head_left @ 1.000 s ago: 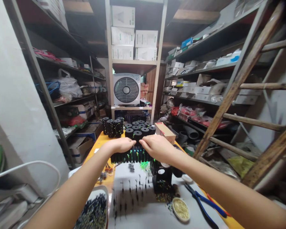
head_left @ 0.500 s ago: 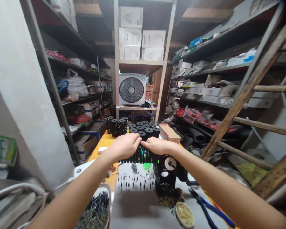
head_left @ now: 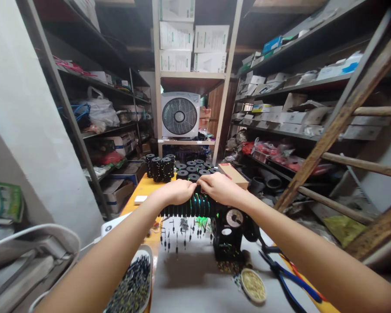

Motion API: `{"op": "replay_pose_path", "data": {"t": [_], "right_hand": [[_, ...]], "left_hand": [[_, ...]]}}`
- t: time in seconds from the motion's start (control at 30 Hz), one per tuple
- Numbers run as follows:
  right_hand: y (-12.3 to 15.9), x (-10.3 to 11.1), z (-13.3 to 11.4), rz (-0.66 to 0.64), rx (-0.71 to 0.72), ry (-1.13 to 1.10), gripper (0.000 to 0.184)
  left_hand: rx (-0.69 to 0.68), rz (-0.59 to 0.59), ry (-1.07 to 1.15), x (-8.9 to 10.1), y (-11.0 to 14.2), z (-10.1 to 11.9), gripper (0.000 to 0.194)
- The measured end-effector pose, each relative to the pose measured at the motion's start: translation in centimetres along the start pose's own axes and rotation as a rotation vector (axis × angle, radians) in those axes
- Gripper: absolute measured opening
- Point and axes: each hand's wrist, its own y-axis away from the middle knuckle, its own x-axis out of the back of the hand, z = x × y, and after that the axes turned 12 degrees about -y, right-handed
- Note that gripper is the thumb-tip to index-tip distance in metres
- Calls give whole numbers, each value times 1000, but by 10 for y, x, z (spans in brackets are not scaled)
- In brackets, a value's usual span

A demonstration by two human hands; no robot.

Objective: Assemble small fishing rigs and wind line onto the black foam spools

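Both of my hands meet over a row of black ridged discs [head_left: 200, 205] with shiny green lines on them. My left hand [head_left: 180, 191] is closed, thumb and finger pinched together at the top of the row. Against it, my right hand [head_left: 217, 187] also pinches; whatever is between the fingertips is too small to make out. Several small dark pieces, like swivels [head_left: 177, 249], dangle on thin threads below the discs. The row joins a black stand [head_left: 226, 248] with a round metal-faced wheel [head_left: 234, 218] on its right side.
At lower left is a white tray [head_left: 149, 278] of small dark metal pieces. A round dish of pale bits [head_left: 253, 285] and blue-handled pliers [head_left: 288, 278] lie at right. Black spools [head_left: 163, 169] and a cardboard box [head_left: 233, 174] stand behind. A wooden ladder [head_left: 313, 165] leans at right.
My right hand has risen slightly and its fingers have drawn into a pinch beside the left. The hanging pieces have shifted, and the view has tilted down a little.
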Motion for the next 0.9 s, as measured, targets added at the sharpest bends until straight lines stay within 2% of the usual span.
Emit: {"op": "replay_pose_path", "data": {"t": [0.17, 0.33, 0.5, 0.6, 0.7, 0.8, 0.9], "right_hand": [[25, -13, -16, 88, -11, 69, 43], [22, -22, -14, 22, 18, 47, 55], [0, -13, 4, -137, 32, -56, 55], [-13, -9, 12, -261, 39, -141, 52], [-24, -8, 16, -338, 28, -210, 45], [-29, -8, 18, -361, 19, -254, 41], [-24, -8, 17, -290, 26, -275, 46]], "left_hand": [[31, -46, 20, 1, -16, -8, 31], [81, 58, 16, 1, -22, -13, 30], [19, 165, 50, 15, 0, -11, 27], [-42, 156, 73, 17, 19, -5, 33], [-58, 125, 80, 10, 30, 1, 38], [-53, 104, 84, 1, 31, 3, 44], [-51, 91, 95, -4, 26, 2, 48]]}}
